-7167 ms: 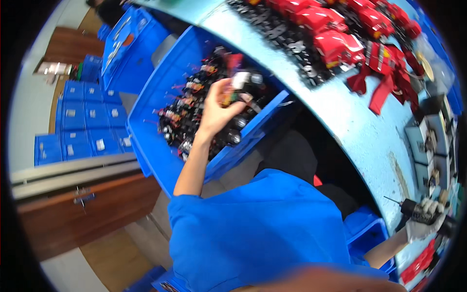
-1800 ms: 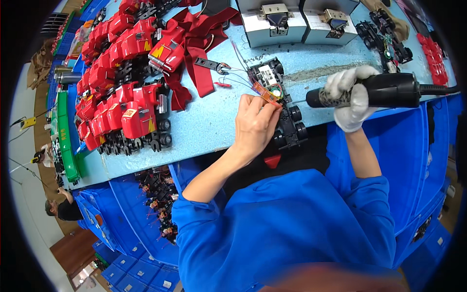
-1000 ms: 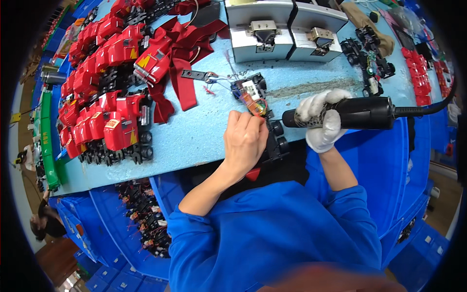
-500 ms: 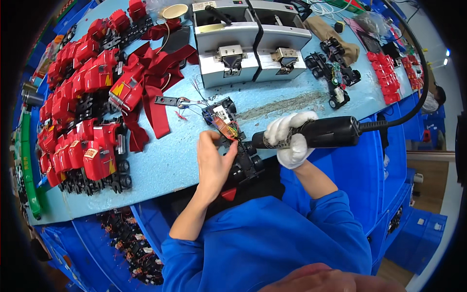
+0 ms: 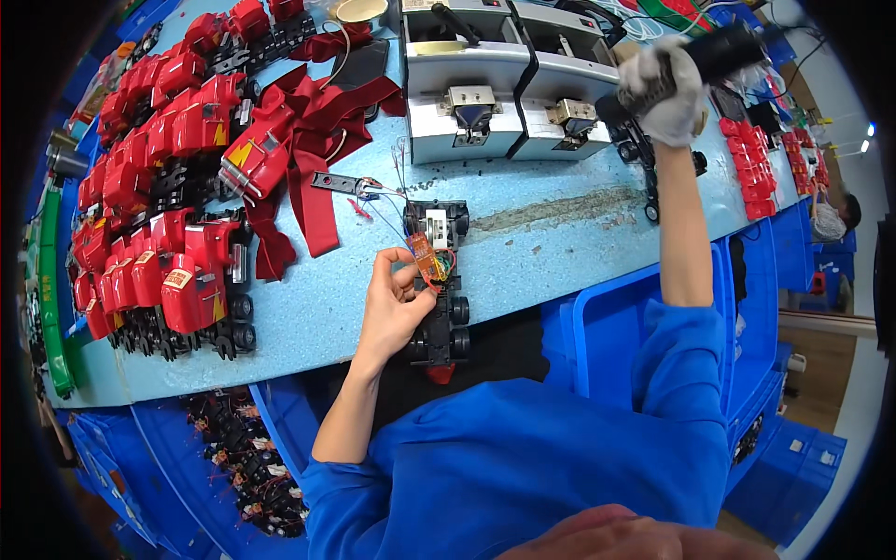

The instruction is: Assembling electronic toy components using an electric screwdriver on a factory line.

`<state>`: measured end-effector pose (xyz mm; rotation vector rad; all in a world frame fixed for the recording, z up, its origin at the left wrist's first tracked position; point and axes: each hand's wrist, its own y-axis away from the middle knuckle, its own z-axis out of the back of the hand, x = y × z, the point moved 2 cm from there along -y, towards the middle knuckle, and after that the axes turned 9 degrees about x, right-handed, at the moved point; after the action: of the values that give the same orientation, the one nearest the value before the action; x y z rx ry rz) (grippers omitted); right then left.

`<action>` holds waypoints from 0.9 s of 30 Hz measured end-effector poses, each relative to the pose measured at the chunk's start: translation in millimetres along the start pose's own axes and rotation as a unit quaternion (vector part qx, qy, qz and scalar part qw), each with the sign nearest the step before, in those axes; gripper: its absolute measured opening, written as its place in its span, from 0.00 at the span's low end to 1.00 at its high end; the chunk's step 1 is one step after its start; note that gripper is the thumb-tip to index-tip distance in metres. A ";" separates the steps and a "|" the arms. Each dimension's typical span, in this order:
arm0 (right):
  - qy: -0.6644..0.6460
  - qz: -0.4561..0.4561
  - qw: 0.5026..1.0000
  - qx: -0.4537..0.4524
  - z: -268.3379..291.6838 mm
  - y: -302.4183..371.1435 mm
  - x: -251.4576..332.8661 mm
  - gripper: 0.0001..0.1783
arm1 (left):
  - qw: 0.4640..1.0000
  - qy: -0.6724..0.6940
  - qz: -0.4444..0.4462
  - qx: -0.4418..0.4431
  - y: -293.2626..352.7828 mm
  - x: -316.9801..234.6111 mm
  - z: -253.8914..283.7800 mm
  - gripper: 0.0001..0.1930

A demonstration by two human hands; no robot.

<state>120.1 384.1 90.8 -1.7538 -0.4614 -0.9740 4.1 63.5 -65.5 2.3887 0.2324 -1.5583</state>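
Illumination is bright and diffuse across the pale blue worktop [image 5: 303, 322], with specular highlights on the red truck cabs [image 5: 191, 303] and small white light spots [image 5: 864, 147] at the right margin; the area beneath the worktop is dark. Motion blur softens the gloved right hand [image 5: 666, 93] and black tool [image 5: 723, 56]. Fisheye distortion bows straight edges toward a black rim.

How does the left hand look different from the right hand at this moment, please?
The left hand is bare; the right hand wears a white glove.
The left hand has its fingers at the orange circuit board on a black chassis; the right hand grips a black handheld tool, farther from the body.
Both arms come out of blue sleeves.
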 end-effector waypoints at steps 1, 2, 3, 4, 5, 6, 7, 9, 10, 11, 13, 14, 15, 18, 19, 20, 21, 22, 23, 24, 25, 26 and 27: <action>0.058 -0.014 0.997 -0.046 -0.5 -3.7 2.6 0.10 | 1.000 -0.003 -0.002 0.002 -0.1 1.3 0.3 0.19; 0.138 0.033 0.980 -0.139 -8.3 -7.0 -1.3 0.09 | 1.000 0.000 0.001 -0.002 -0.3 2.8 0.4 0.19; 0.214 0.078 0.946 -0.229 -16.3 -8.4 -5.2 0.08 | 1.000 -0.008 0.001 -0.007 0.5 2.1 0.4 0.19; 0.254 0.098 0.924 -0.267 -26.0 -3.1 -4.1 0.06 | 1.000 -0.014 0.003 -0.012 1.0 1.9 0.4 0.19; 0.280 0.138 0.911 -0.268 -30.1 5.4 -5.9 0.06 | 1.000 -0.011 0.008 -0.021 3.4 2.6 0.5 0.19; 0.304 0.177 0.896 -0.269 -34.6 13.7 -7.3 0.05 | 0.999 -0.025 0.000 -0.027 4.3 2.7 0.7 0.20; 0.321 0.161 0.880 -0.310 -37.6 19.5 -6.7 0.07 | 0.999 -0.040 -0.008 -0.035 4.0 3.1 1.0 0.20; 0.275 0.140 0.896 -0.320 -49.3 35.5 -2.1 0.11 | 0.999 -0.033 -0.014 -0.033 3.6 2.4 1.8 0.20; 0.273 0.111 0.924 -0.241 -30.2 45.1 -5.5 0.14 | 0.999 -0.034 -0.011 -0.037 4.7 2.9 2.8 0.21; 0.208 0.061 0.950 -0.223 -14.0 60.5 5.1 0.16 | 1.000 -0.016 -0.021 -0.014 -3.2 4.8 0.3 0.22; 0.115 -0.001 0.973 -0.200 -74.2 67.0 18.5 0.18 | 1.000 -0.009 -0.016 -0.012 -4.7 7.2 1.6 0.23; 0.015 -0.009 0.981 -0.193 -88.1 78.8 16.4 0.17 | 0.999 -0.004 -0.030 -0.013 -6.2 8.6 0.1 0.23; -0.017 -0.023 0.983 -0.181 -108.3 84.0 11.8 0.16 | 0.999 -0.004 -0.028 -0.030 -3.5 9.6 2.5 0.23; -0.078 0.004 0.996 -0.044 -145.9 89.9 -0.6 0.19 | 0.999 -0.012 -0.042 -0.030 -2.0 10.0 3.8 0.23; -0.086 0.001 0.996 -0.031 -155.0 90.8 -3.9 0.20 | 0.999 -0.011 -0.041 -0.031 -1.3 10.9 3.4 0.23; -0.094 0.000 0.995 -0.017 -161.8 90.8 -6.7 0.21 | 0.999 -0.015 -0.039 -0.031 -1.1 11.0 3.5 0.22; -0.103 -0.007 0.995 0.006 -165.6 89.0 -10.7 0.21 | 0.999 -0.018 -0.038 -0.031 -0.9 10.9 3.6 0.22; -0.106 -0.014 0.994 0.018 -167.6 87.8 -14.8 0.20 | 0.998 -0.019 -0.040 -0.033 -0.9 10.9 3.8 0.22; -0.110 -0.022 0.993 0.031 -169.0 87.4 -18.9 0.20 | 0.998 -0.018 -0.041 -0.033 -0.9 11.5 3.5 0.22; -0.107 -0.032 0.993 0.034 -170.1 87.6 -22.0 0.19 | 0.998 -0.017 -0.043 -0.032 -0.8 11.6 3.5 0.22; -0.109 -0.032 0.993 0.039 -171.0 87.8 -24.2 0.19 | 0.998 -0.016 -0.046 -0.036 -0.5 10.6 3.6 0.22; -0.099 -0.038 0.994 0.033 -171.1 87.9 -25.7 0.18 | 0.998 -0.016 -0.041 -0.033 -0.3 9.3 2.9 0.22; -0.090 -0.044 0.995 0.028 -171.5 87.3 -26.7 0.18 | 0.999 -0.017 -0.036 -0.029 0.0 8.4 2.4 0.22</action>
<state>97.6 197.5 41.6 -1.7910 -0.6787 -0.8598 5.4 62.5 -74.1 2.3319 0.3563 -1.5982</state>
